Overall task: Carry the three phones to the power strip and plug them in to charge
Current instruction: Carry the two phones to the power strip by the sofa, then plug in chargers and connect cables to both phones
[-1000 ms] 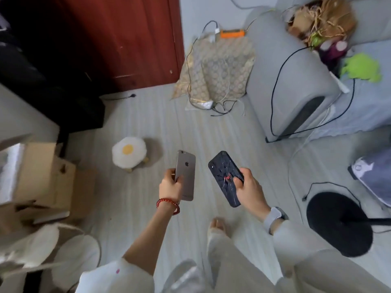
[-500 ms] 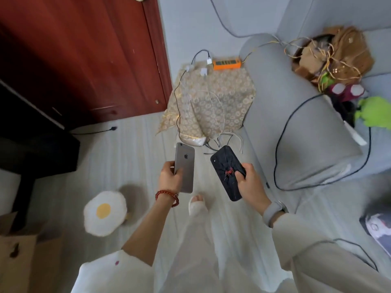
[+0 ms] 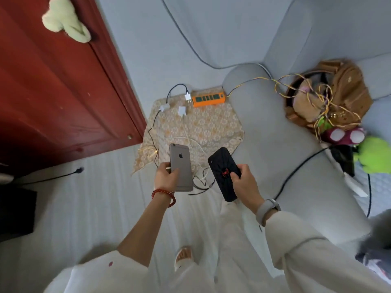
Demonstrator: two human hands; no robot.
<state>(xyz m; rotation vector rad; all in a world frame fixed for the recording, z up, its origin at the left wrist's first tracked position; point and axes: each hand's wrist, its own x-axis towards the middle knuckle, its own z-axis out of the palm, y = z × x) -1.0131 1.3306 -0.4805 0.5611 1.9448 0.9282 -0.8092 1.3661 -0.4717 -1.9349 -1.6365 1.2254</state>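
Observation:
My left hand grips a grey phone, held back side up. My right hand grips a black phone with a red spider on its case. Only these two phones are visible. Ahead, an orange power strip lies against the wall at the far edge of a patterned cloth. Three white chargers lie just left of the strip, and their cables trail over the cloth to a tangle just beyond my hands.
A red door stands on the left, with a pale plush toy hanging on it. A grey sofa fills the right, with a brown bag, plush toys and a black cable on it. My slippered foot is on the pale floor.
I have walked towards the power strip; the cloth and strip are now much closer and lower in view. Both hands keep their phones. The egg-shaped stool and boxes have dropped out of view.

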